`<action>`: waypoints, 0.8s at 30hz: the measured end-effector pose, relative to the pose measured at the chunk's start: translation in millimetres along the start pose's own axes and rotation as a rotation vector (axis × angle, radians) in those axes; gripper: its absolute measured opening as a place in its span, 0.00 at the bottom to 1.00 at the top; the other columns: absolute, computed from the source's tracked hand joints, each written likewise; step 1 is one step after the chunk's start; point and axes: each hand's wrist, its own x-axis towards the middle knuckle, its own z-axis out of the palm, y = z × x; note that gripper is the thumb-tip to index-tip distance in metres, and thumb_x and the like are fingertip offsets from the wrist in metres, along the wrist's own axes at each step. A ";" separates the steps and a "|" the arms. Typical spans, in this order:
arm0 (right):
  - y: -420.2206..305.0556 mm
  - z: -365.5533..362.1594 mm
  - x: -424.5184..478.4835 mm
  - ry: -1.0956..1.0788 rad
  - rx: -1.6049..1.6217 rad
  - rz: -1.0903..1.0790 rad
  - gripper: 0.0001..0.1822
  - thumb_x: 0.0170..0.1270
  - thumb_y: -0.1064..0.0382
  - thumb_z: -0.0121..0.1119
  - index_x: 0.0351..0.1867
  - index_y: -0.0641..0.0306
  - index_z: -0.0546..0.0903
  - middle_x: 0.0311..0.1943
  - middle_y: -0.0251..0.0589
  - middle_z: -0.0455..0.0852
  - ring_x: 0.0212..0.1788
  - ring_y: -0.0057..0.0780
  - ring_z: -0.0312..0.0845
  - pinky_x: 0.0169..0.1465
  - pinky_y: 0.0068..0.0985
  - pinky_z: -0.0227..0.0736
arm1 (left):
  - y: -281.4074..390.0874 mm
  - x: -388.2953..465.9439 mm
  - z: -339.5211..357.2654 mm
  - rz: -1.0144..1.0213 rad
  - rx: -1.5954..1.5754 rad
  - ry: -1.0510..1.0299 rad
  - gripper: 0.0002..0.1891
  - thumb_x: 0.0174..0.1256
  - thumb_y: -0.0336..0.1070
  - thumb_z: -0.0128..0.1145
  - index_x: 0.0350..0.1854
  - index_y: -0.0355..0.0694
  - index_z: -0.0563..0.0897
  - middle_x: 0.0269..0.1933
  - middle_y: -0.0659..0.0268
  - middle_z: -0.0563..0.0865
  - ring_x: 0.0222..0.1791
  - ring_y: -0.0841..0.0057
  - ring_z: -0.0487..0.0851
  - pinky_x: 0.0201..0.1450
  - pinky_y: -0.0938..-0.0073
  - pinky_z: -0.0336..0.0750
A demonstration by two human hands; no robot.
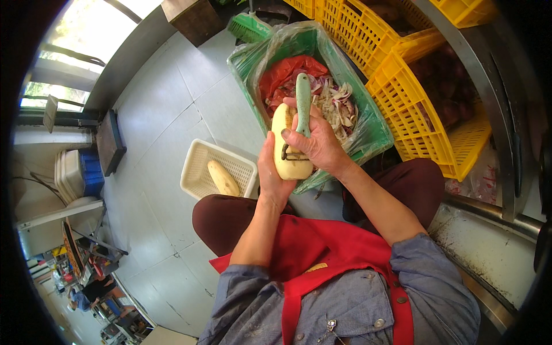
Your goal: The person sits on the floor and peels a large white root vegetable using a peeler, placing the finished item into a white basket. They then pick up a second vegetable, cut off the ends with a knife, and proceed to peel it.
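My left hand (272,172) holds a thick pale-yellow peeled root vegetable (282,125) from its left side and below. A Y-shaped peeler with a speckled green handle (303,103) is in my right hand (321,140), its dark blade frame lying against the lower part of the vegetable. Behind both hands, a green plastic crate (371,116) lined with clear plastic contains pale and purplish peelings (338,103) and a red plastic bag (297,67). Left of my hands, a white perforated basket (194,172) on the floor contains a peeled, elongated vegetable (223,177).
Yellow slatted crates (414,112) stand at the right beside a metal frame (496,108). A green brush (250,26) lies beyond the green crate. Stacked tubs (69,172) and a folding stand (97,239) are at the left. Another person (82,299) is far off at lower left.
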 end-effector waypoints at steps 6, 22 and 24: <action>7.7 -5.6 4.0 0.163 -0.174 -0.076 0.24 0.65 0.59 0.67 0.59 0.68 0.76 0.49 0.38 0.78 0.51 0.22 0.75 0.56 0.23 0.73 | -2.1 -7.1 -0.9 -0.089 0.039 -0.163 0.27 0.79 0.57 0.40 0.64 0.39 0.72 0.54 0.56 0.84 0.48 0.59 0.85 0.47 0.55 0.83; -8.8 -50.0 33.5 0.432 0.097 -0.075 0.14 0.73 0.56 0.61 0.38 0.66 0.76 0.28 0.32 0.79 0.29 0.22 0.82 0.27 0.22 0.81 | 3.1 -5.1 8.6 -0.027 -0.069 -0.201 0.29 0.81 0.53 0.33 0.72 0.38 0.66 0.61 0.48 0.80 0.55 0.58 0.83 0.53 0.57 0.83; -12.2 -41.7 28.5 0.376 0.153 -0.024 0.16 0.72 0.54 0.63 0.40 0.67 0.79 0.31 0.32 0.81 0.34 0.19 0.80 0.36 0.22 0.81 | 2.1 -2.8 1.1 -0.040 -0.096 -0.166 0.29 0.81 0.55 0.34 0.71 0.38 0.67 0.60 0.50 0.81 0.55 0.58 0.83 0.53 0.53 0.83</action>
